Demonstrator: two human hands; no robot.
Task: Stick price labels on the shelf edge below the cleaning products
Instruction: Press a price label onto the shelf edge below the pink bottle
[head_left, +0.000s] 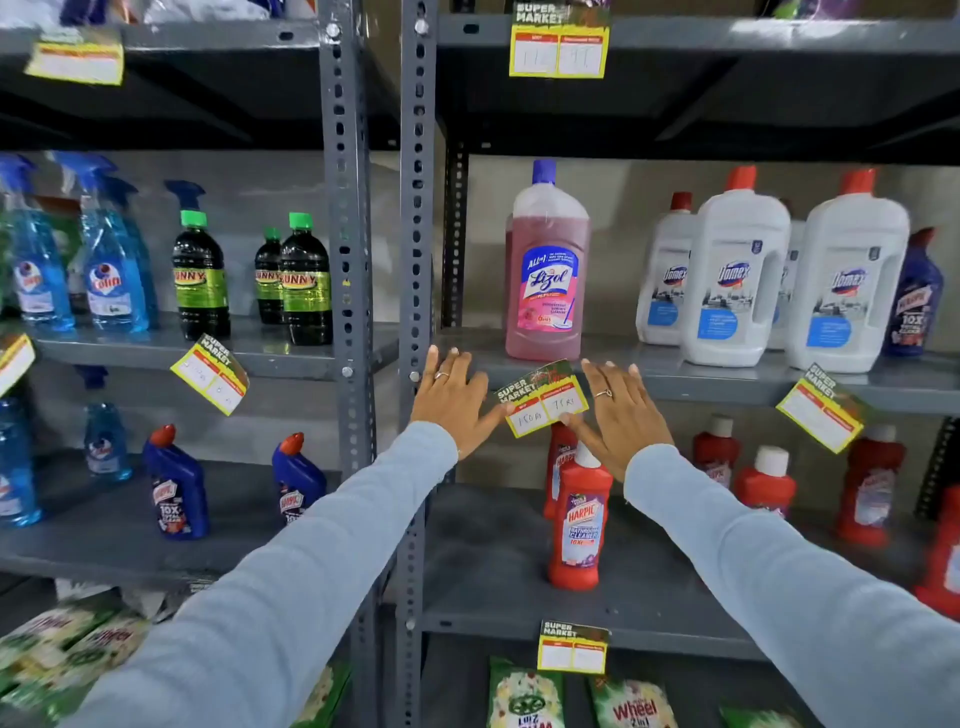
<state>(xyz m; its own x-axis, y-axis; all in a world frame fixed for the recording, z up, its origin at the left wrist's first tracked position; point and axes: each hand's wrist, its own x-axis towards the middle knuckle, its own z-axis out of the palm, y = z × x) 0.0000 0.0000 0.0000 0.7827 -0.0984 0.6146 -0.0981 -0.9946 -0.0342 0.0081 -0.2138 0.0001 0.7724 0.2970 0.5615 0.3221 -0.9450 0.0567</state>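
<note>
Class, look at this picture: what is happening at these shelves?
A person is fixing a price label to the shelf edge below the pink Lizol bottle. The left hand and right hand lie flat either side, thumbs pressing its ends. The label sits tilted. Other labels already hang on neighbouring shelves.

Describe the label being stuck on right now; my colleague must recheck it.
On the right-hand grey metal rack, find the lone pink Lizol bottle. Below it, a tilted yellow-and-green price label sits between both hands, left and right, handwritten unlike the blank labels.

Yellow-edged price label, pink Lizol bottle
</note>
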